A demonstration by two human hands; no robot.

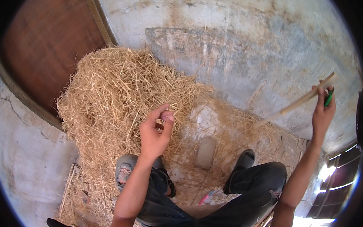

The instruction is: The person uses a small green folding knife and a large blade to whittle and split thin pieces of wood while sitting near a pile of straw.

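A long, pale stick (pixel 294 104) is raised in the air well to the right of the straw pile (pixel 110 91), tilted so that its lower, blurred end points back toward the pile and its upper end away from it. The person's right hand (pixel 325 100) grips the stick near that upper end, between thumb and fingers, and a small green object (pixel 329 97) shows in the same hand, its kind hard to make out. The left hand (pixel 157 130) is in front of the pile's right part as seen from above, with its fingers half curled and the thumb close to them; whether it pinches anything fine, I cannot tell. Right of the pile, on a floor (pixel 226 155) strewn with loose straw, lies a greyish-brown block (pixel 205 153) with rounded corners, and just beyond it, nearer the wall, is a whitish patch (pixel 207 116). The person's legs in dark trousers (pixel 246 192), torn at the knee, spread on the near side of the pile and to its right, the dark right shoe (pixel 243 161) standing beyond the block. A small pink scrap (pixel 205 197) lies between the legs, right of the pile and nearer the person. Behind the pile rises a stained, whitish-grey wall (pixel 231 63); at its far left side is a reddish-brown door (pixel 52 45) in a wooden frame (pixel 99 16).
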